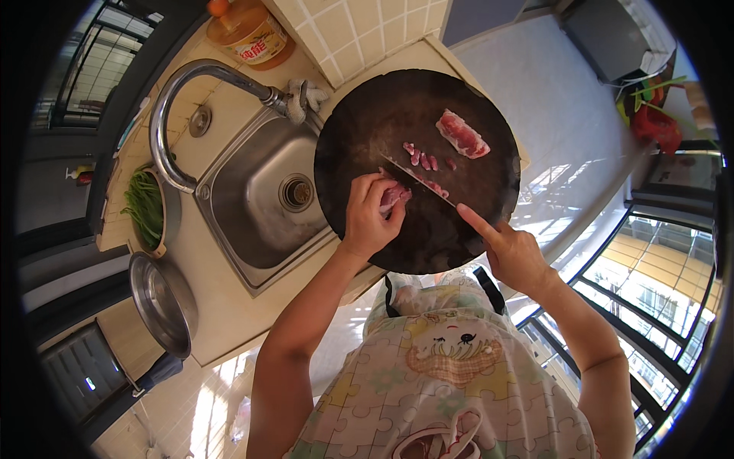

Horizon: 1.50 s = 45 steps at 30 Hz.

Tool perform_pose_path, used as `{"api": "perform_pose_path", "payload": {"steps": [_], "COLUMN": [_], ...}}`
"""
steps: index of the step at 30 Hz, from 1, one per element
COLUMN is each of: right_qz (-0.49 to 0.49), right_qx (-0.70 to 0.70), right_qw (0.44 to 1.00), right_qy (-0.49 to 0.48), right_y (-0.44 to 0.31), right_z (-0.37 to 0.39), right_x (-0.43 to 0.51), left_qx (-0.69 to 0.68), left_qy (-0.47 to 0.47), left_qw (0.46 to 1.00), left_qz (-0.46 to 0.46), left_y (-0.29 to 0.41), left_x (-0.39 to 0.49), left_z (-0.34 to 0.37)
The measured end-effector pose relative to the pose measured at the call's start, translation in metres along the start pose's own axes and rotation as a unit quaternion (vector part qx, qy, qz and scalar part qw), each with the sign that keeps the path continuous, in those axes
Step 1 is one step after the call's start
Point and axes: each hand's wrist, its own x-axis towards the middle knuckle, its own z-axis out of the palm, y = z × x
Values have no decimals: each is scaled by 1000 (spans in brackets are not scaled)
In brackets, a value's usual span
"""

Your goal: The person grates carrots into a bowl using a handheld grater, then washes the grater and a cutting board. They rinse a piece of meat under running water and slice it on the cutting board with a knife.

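Note:
On a round dark chopping board (367,126), my left hand (371,213) pinches a chunk of raw meat (395,198). My right hand (512,248) grips a kitchen knife (421,181), its forefinger laid out toward the blade. The blade is seen nearly edge-on, close beside the held chunk, and the handle is hidden in my fist. Thin meat strips (437,189) lie along the blade's far side. Several small cut pieces (423,160) are scattered farther up the board. A larger slab of raw meat (463,134) rests at the upper right.
Left of the board is a stainless steel sink (261,189) with a curved chrome faucet (166,115). Green vegetables fill a colander (167,229) near a metal basin (163,304). A bottle of orange-yellow liquid (252,37) stands by the tiled wall (367,26).

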Motion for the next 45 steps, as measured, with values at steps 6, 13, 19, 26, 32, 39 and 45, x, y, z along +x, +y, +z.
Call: {"api": "perform_pose_path", "payload": {"steps": [6,13,19,26,32,39,45], "right_qz": [-4,-22,-46,4,-44,-7,12], "right_qx": [-20,-9,-29,-57,-29,-42,41], "right_qw": [1000,998,998,996,999,998,998], "right_qy": [1,-50,-21,-62,14,-39,42], "right_y": [-28,-28,-42,-18,-50,-31,-6], "right_z": [-4,0,9,20,25,11,-1], "right_x": [-2,-18,45,6,75,29,-16], "left_qx": [-51,18,42,42,47,26,-27], "left_qy": [10,-11,-42,-44,-66,-33,26], "left_qw": [999,1000,998,998,997,999,999], "left_qz": [-12,12,17,5,9,33,-4], "left_y": [5,3,4,1,-2,3,3], "left_x": [-5,-1,0,0,-5,-6,-9], "left_z": [-5,-2,-2,-1,-2,-6,-3]}}
